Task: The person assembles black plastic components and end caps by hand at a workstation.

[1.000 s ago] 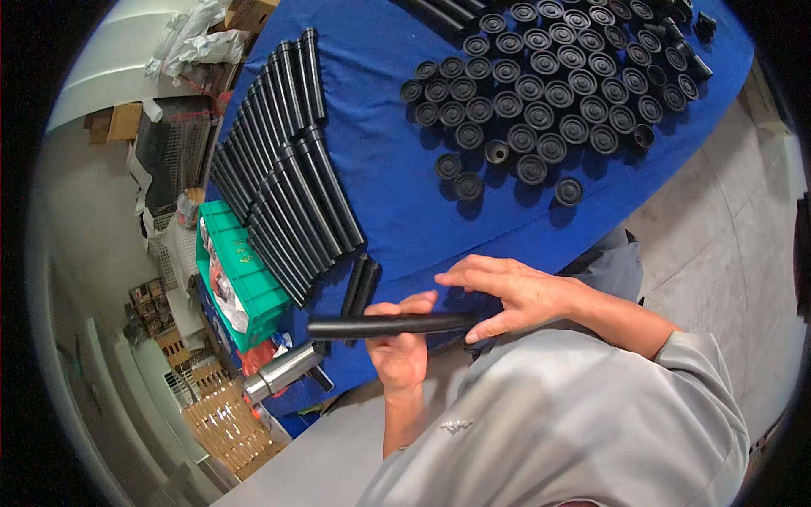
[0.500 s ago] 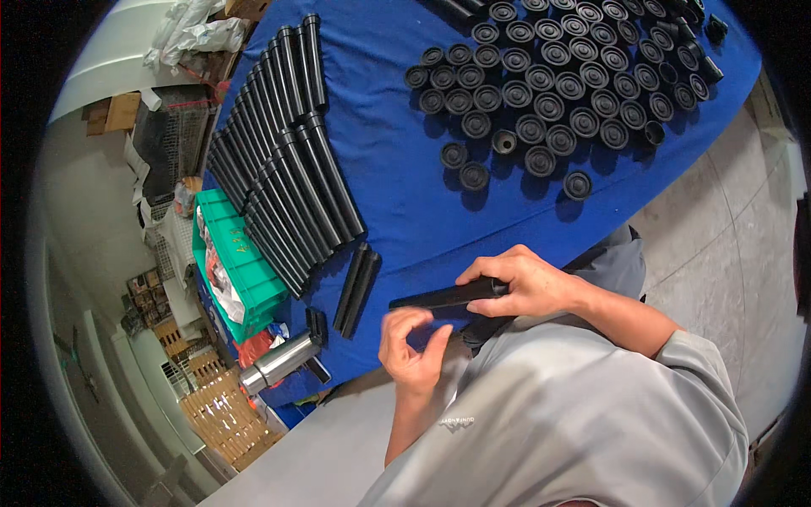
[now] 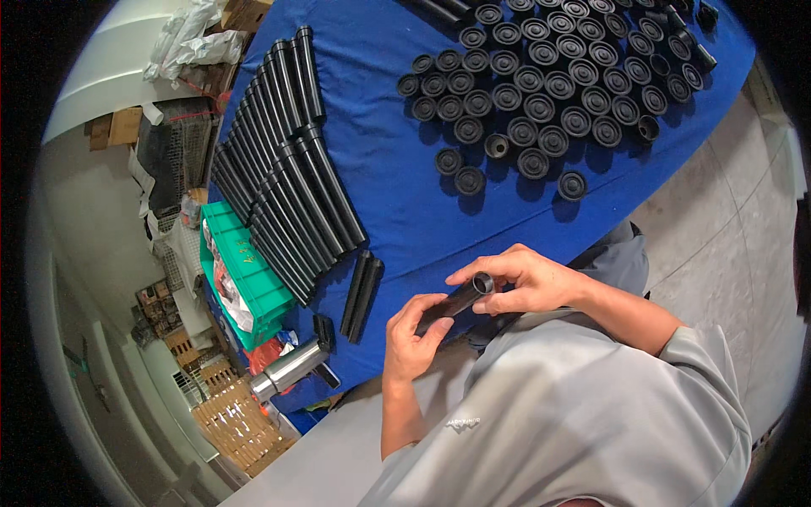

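A black tube (image 3: 461,300) is held between my two hands above the table's near edge, its open round end tilted up and toward the right. My left hand (image 3: 411,338) wraps its lower part, with the thumb laid along the near side. At the open end, my right hand (image 3: 528,283) has its fingers on the far side and its thumb on the near side. Left of my hands, two short black tubes (image 3: 361,296) lie side by side on the blue cloth (image 3: 405,220). Beyond them, long black tubes (image 3: 325,186) lie in two overlapping rows.
Many round black caps (image 3: 541,106) with ringed tops stand at the far right of the table. A green crate (image 3: 245,262) with bags inside sits at the left edge. Near it are a steel flask (image 3: 291,367) and a phone-like dark slab (image 3: 327,374).
My left hand has closed round the tube's lower part. The tube has turned from lying nearly level to tilting, and its open end now shows. The view has shifted slightly.
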Motion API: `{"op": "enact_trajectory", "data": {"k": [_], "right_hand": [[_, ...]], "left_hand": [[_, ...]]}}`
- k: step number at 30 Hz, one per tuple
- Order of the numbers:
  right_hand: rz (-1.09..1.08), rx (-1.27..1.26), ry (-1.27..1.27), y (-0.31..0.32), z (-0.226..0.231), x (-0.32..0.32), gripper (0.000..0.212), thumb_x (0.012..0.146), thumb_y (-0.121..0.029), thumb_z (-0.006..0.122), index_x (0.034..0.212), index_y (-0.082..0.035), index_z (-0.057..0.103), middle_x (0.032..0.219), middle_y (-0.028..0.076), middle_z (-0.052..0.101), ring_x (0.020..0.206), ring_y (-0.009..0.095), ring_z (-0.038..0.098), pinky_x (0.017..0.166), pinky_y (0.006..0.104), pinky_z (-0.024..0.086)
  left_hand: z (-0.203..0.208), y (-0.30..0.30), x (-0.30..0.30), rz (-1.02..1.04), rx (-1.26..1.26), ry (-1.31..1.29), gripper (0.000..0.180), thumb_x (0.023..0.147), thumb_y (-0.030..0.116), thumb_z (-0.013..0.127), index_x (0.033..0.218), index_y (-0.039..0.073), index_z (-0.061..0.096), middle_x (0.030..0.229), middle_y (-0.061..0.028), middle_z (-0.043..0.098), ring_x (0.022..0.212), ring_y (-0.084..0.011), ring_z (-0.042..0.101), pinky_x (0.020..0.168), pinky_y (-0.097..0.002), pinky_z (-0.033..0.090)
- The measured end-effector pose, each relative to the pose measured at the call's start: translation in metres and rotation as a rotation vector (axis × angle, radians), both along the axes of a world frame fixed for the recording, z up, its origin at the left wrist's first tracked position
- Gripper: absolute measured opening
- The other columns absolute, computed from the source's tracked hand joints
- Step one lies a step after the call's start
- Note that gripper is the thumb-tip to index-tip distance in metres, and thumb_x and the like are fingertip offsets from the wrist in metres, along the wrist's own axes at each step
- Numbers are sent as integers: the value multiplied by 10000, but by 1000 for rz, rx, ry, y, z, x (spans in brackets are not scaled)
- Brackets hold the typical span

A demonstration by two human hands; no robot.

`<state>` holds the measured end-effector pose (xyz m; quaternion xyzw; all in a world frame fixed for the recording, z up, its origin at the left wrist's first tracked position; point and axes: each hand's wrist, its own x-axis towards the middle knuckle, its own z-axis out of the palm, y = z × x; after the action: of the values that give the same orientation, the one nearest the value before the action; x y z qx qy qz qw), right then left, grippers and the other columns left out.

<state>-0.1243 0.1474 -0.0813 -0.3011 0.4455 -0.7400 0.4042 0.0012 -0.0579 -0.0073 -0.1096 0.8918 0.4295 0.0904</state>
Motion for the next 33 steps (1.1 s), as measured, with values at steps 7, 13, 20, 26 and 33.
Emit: {"op": "enact_trajectory", "data": {"k": [7, 13, 20, 26, 33], "right_hand": [[17, -16, -42, 0, 4, -2, 412, 852, -163, 746, 1233, -62, 629, 806, -9, 662, 653, 51, 539, 594, 238, 458], [-122, -5, -6, -2, -7, 6, 323, 833, -193, 774, 1075, -28, 637, 757, -10, 620, 667, 46, 518, 594, 236, 443], [-250, 296, 270, 16, 20, 10, 465, 789, -272, 808, 1082, -5, 565, 770, 80, 606, 616, 169, 591, 548, 306, 477], [-788, 800, 935, 69, 51, -7, 480, 785, -226, 775, 1139, -9, 533, 906, 142, 573, 741, 317, 605, 575, 400, 502], [-716, 1116, 1027, 67, 31, -34, 487, 781, -307, 769, 1076, -7, 524, 840, 135, 549, 724, 336, 620, 589, 407, 509]], "left_hand": [[2, -8, 0, -36, 156, -152, 375, 855, 208, 727, 1118, -38, 624, 979, -105, 672, 906, -170, 630, 830, -307, 491], [5, 5, -7, -77, 76, -142, 390, 786, 176, 778, 1074, -36, 623, 935, -106, 674, 859, -170, 642, 798, -304, 495], [-20, 6, 20, 329, 550, -82, 223, 828, 51, 690, 1036, 33, 611, 830, -100, 660, 783, -217, 647, 786, -352, 512], [-18, 10, 18, 228, 1630, 309, 297, 921, 174, 659, 1195, 115, 562, 1216, -188, 599, 1241, -400, 501, 1024, -607, 437], [-52, 28, 30, 489, 2068, 142, 365, 914, 78, 642, 1262, 157, 562, 1428, -175, 476, 1343, -357, 430, 1047, -512, 477]]}}
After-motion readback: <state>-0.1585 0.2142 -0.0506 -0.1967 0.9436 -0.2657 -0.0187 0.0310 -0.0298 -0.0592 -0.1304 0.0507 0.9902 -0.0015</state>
